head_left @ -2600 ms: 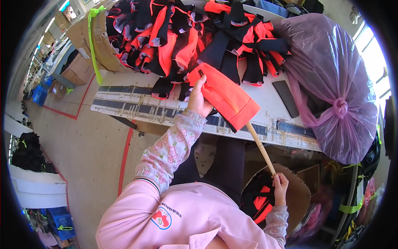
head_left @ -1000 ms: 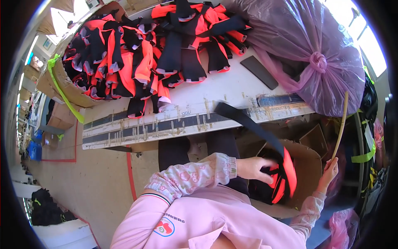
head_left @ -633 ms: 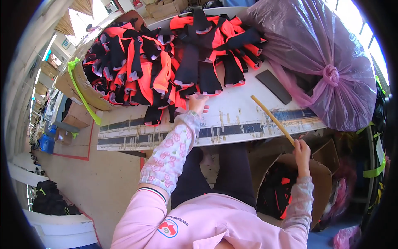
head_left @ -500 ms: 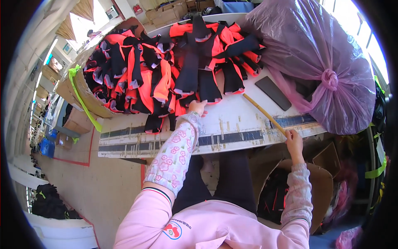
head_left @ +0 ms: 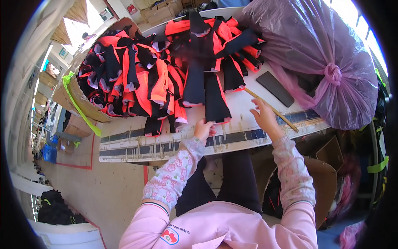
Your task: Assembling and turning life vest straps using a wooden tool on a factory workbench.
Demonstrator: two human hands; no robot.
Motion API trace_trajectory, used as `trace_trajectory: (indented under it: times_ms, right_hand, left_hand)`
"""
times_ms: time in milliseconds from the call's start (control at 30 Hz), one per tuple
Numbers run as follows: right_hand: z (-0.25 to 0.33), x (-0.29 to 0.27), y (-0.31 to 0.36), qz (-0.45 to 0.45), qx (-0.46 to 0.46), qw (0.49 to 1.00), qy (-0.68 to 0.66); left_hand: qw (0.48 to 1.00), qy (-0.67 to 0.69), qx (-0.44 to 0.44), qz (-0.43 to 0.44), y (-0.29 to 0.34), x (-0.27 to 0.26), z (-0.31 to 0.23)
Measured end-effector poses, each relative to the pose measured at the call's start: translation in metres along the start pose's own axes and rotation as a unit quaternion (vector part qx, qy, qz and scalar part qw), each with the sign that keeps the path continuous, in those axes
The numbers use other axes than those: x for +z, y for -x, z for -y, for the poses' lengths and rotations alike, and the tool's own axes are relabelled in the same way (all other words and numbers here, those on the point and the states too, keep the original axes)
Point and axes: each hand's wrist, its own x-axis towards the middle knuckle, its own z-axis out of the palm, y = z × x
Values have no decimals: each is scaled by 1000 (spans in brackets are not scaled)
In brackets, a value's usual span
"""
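My left hand [head_left: 203, 131] pinches the near end of a black-and-orange fabric piece [head_left: 216, 101], which stretches toward me from the pile. Raised over the white tabletop [head_left: 244, 120], my right hand [head_left: 266, 118] has its fingers apart and holds nothing. Close beside it, a thin yellow stick [head_left: 288, 123] lies slanting on the table, partly behind the hand. The pile of black-and-orange fabric strips [head_left: 159, 81] covers the left and far part of the table.
A large tied purple plastic bag [head_left: 319, 50] fills the table's right side, with a dark flat rectangular object [head_left: 275, 89] beside it. At the left, a cardboard box wall [head_left: 68, 93] borders the pile. Below the table on the right stands an open carton [head_left: 325, 186].
My right hand has let go of the stick and moved left and away from me, opening. My left hand has drawn the fabric piece toward me, out from the pile.
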Motion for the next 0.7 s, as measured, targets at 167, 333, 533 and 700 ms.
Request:
trace_trajectory:
  times_ms: [167,333,533,700]
  right_hand:
    - [22,18,-114,-32,-91,989,108]
    - [40,41,-213,-113,-256,890,359]
    - [28,32,-259,30,-239,821,519]
    - [96,-40,-231,4,-297,831,470]
  left_hand:
    - [999,41,12,-25,-5,-1,17]
    - [998,46,42,-25,-1,4,20]
    - [997,65,35,-10,-4,6,20]
    - [989,134,-58,-20,-10,-3,4]
